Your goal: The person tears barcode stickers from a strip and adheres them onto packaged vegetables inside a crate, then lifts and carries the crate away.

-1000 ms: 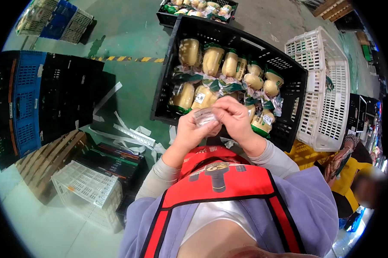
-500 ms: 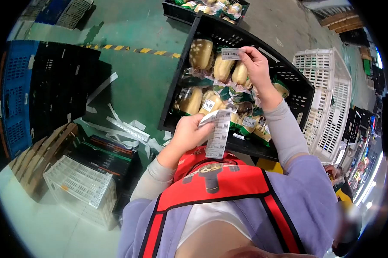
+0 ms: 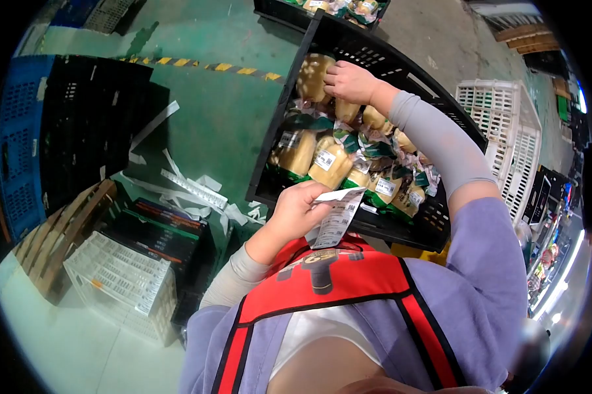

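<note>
My left hand (image 3: 298,211) pinches a folded strip of printed white labels (image 3: 338,220) in front of the red apron (image 3: 329,279). My right hand (image 3: 352,84) reaches over the far left part of a black crate (image 3: 260,174). Its fingers lie side by side against the right edge of a bagged pale-yellow vegetable (image 3: 311,75) that resembles lotus root. Any label under those fingers is hidden. Several similar bags with green-printed film fill the crate. In the near row, a bag (image 3: 332,163) bears a white label with a square code.
Another black crate (image 3: 283,14) of bags stands beyond. White crates (image 3: 499,131) are on the right; blue and black crates (image 3: 27,144) rise on the left. A white crate (image 3: 122,285) sits at lower left. Label backing strips (image 3: 194,190) litter the green floor.
My right hand has moved left and away from me, down onto the far left bag; the single label it held no longer shows. My left hand has shifted slightly, tilting the label strip.
</note>
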A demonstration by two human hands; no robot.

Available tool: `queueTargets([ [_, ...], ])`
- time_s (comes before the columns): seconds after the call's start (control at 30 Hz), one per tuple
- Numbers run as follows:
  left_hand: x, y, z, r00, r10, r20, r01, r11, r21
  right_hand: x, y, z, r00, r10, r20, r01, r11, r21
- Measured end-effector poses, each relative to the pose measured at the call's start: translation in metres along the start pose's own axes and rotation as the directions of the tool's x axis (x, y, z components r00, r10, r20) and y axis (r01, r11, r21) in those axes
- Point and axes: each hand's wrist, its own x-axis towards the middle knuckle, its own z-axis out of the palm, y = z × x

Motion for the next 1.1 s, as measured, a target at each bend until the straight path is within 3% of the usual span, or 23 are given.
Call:
queueTargets([
  [0.1, 0.001, -0.001, 0.0, 1.0, 0.01, 0.003, -0.01, 1.0, 0.007, 0.001, -0.003, -0.002, 0.995, 0.078, -0.064, -0.078, 0.997, -0.004],
  [0.23, 0.0, 0.001, 0.001, 1.0, -0.005, -0.014, 0.005, 1.0, 0.012, 0.008, -0.004, -0.009, 0.996, 0.081, -0.023, -0.082, 0.996, -0.035],
  [0.3, 0.001, 0.002, 0.001, 1.0, -0.007, -0.021, 0.008, 0.999, 0.032, 0.007, 0.001, -0.01, 0.95, 0.184, -0.254, -0.205, 0.977, -0.061],
  [0.33, 0.001, 0.001, 0.001, 1.0, -0.018, -0.019, 0.018, 1.0, 0.006, 0.007, 0.0, -0.01, 0.907, 0.352, -0.23, -0.355, 0.935, 0.031],
  [0.37, 0.001, 0.0, 0.001, 0.999, -0.029, -0.018, 0.029, 0.999, -0.019, 0.007, -0.005, -0.01, 0.906, 0.353, -0.231, -0.356, 0.934, 0.03],
  [0.4, 0.0, -0.001, 0.001, 1.0, -0.027, -0.017, 0.027, 0.999, -0.018, 0.007, -0.013, -0.01, 0.733, 0.617, -0.287, -0.547, 0.785, 0.291],
  [0.43, 0.001, -0.002, 0.002, 1.0, -0.016, -0.017, 0.016, 1.0, -0.014, 0.007, -0.021, -0.01, 0.497, 0.828, -0.259, -0.638, 0.551, 0.538],
  [0.47, 0.001, -0.001, 0.003, 1.0, -0.007, -0.017, 0.007, 1.0, -0.011, 0.006, -0.031, -0.003, 0.348, 0.925, -0.155, -0.595, 0.345, 0.726],
  [0.53, 0.001, 0.0, 0.003, 1.0, -0.011, -0.024, 0.011, 1.0, -0.01, 0.012, -0.057, 0.026, 0.186, 0.962, 0.202, -0.524, -0.077, 0.848],
  [0.57, 0.001, 0.0, 0.003, 1.0, -0.015, -0.027, 0.015, 1.0, -0.01, 0.02, -0.072, 0.032, 0.133, 0.903, 0.409, -0.468, -0.306, 0.829],
  [0.63, 0.001, 0.001, 0.004, 1.0, -0.009, -0.027, 0.01, 1.0, 0.013, 0.039, -0.091, 0.053, -0.028, 0.893, 0.449, -0.247, -0.441, 0.863],
  [0.67, 0.001, 0.0, 0.004, 0.999, -0.007, -0.032, 0.008, 0.999, 0.034, 0.046, -0.093, 0.057, -0.063, 0.968, 0.242, -0.339, -0.249, 0.907],
  [0.7, 0.0, 0.0, 0.004, 1.0, -0.008, -0.025, 0.009, 0.999, 0.035, 0.048, -0.095, 0.06, -0.091, 0.978, 0.187, -0.448, -0.208, 0.87],
  [0.77, 0.002, 0.003, 0.004, 0.998, -0.054, -0.042, 0.057, 0.996, 0.066, 0.057, -0.099, 0.064, -0.148, 0.974, 0.171, -0.459, -0.221, 0.86],
  [0.83, 0.003, 0.005, 0.006, 0.998, -0.035, -0.055, 0.036, 0.999, 0.028, 0.052, -0.095, 0.063, -0.133, 0.97, 0.203, -0.459, -0.242, 0.855],
  [0.9, 0.002, 0.003, 0.007, 0.996, -0.028, -0.085, 0.028, 1.0, -0.001, 0.046, -0.091, 0.03, 0.058, 0.931, 0.36, -0.553, -0.27, 0.788],
  [0.93, 0.001, 0.003, 0.007, 0.996, -0.072, -0.055, 0.071, 0.997, -0.025, 0.045, -0.088, 0.011, 0.116, 0.925, 0.363, -0.637, -0.211, 0.741],
  [0.97, 0.002, 0.003, 0.009, 0.997, -0.066, -0.049, 0.065, 0.998, -0.021, 0.043, -0.089, 0.002, 0.109, 0.927, 0.358, -0.635, -0.212, 0.743],
  [1.03, 0.002, 0.002, 0.015, 0.971, -0.107, -0.215, 0.062, 0.977, -0.203, 0.038, -0.096, -0.013, 0.237, 0.964, 0.123, -0.705, 0.083, 0.704],
  [1.1, 0.001, -0.012, 0.016, 0.952, -0.174, -0.25, 0.052, 0.902, -0.429, 0.023, -0.105, -0.047, 0.253, 0.963, 0.096, -0.63, 0.089, 0.772],
])
